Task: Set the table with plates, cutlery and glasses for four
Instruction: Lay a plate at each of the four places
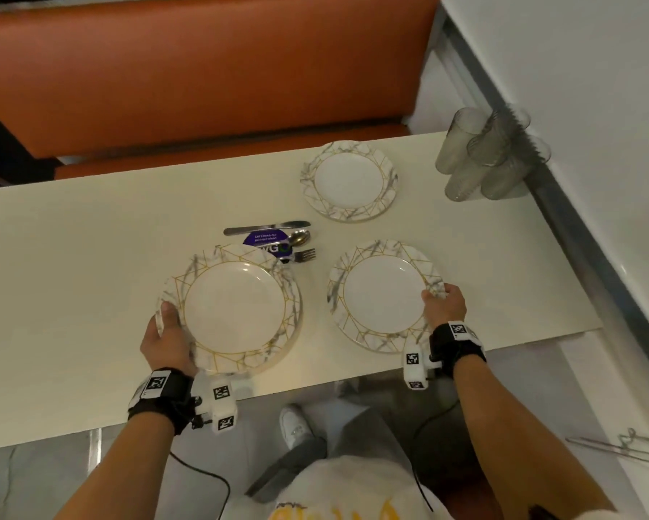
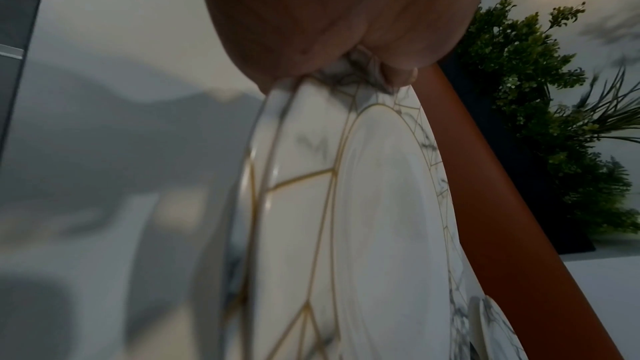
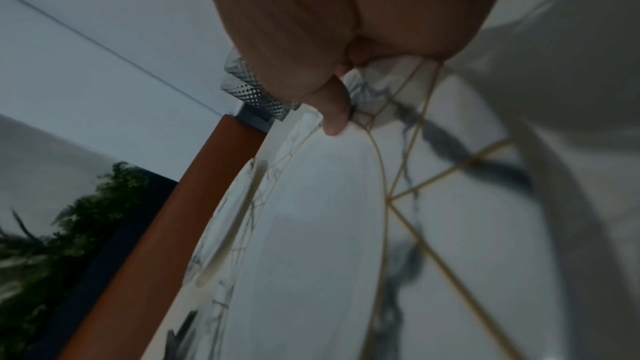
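Note:
Marble-patterned plates with gold lines sit on a white table. My left hand grips the left rim of the near-left plate, thumb on top; this plate shows a second rim beneath it, like a stack of two. My right hand pinches the right rim of the near-right plate, with its thumb on the plate. A third plate lies further back. A knife, spoon and fork lie behind the left plate, partly hidden. Several upturned glasses stand at the far right corner.
A purple round sticker lies among the cutlery. An orange bench runs behind the table, and a white wall ledge borders its right side. My legs and a shoe are below the near edge. A plant stands beyond the bench.

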`<action>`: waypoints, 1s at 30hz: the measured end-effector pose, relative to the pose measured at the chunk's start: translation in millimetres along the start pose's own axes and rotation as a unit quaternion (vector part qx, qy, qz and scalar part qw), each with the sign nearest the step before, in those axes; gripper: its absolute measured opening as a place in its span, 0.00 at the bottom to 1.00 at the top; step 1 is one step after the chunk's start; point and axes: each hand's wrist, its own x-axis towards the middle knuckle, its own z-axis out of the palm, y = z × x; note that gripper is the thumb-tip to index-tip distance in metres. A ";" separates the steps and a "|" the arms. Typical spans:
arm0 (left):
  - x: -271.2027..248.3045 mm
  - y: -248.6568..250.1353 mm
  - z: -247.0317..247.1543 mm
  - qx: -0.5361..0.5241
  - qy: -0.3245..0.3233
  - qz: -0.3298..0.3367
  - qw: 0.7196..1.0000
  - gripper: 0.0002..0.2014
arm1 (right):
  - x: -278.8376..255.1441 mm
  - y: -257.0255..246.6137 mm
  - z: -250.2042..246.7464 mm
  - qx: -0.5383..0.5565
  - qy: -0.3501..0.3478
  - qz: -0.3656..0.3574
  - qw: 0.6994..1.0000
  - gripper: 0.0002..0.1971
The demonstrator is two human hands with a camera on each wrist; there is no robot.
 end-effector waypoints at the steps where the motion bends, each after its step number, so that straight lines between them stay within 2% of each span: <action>1: 1.2 -1.4 -2.3 0.000 0.001 -0.001 1.000 0.21 | -1.9 2.5 1.5 -0.002 -0.001 -0.001 1.000 0.22; 7: -10.5 -7.6 -4.3 0.011 -0.028 0.004 1.000 0.21 | -14.6 22.5 -3.8 -0.067 0.013 -0.041 0.997 0.25; 11: -16.3 -7.4 -4.8 0.002 -0.045 -0.005 0.999 0.22 | -21.0 28.5 -8.8 -0.051 0.018 -0.047 0.997 0.29; 22: -24.9 -0.2 -0.4 -0.007 -0.060 -0.011 0.998 0.25 | -18.6 28.8 -12.2 -0.057 0.009 -0.042 0.997 0.27; 26: -26.9 3.0 0.5 0.009 -0.058 -0.006 0.998 0.25 | -28.9 16.1 -13.5 -0.198 0.047 -0.032 0.979 0.28; 28: -27.7 5.4 -1.0 0.010 -0.060 -0.011 0.998 0.24 | -39.8 4.9 -11.0 -0.233 0.071 -0.072 0.967 0.26; 30: -29.4 8.5 -3.4 0.010 -0.067 -0.016 0.998 0.23 | -52.2 -8.7 -1.0 -0.233 0.063 -0.136 0.961 0.24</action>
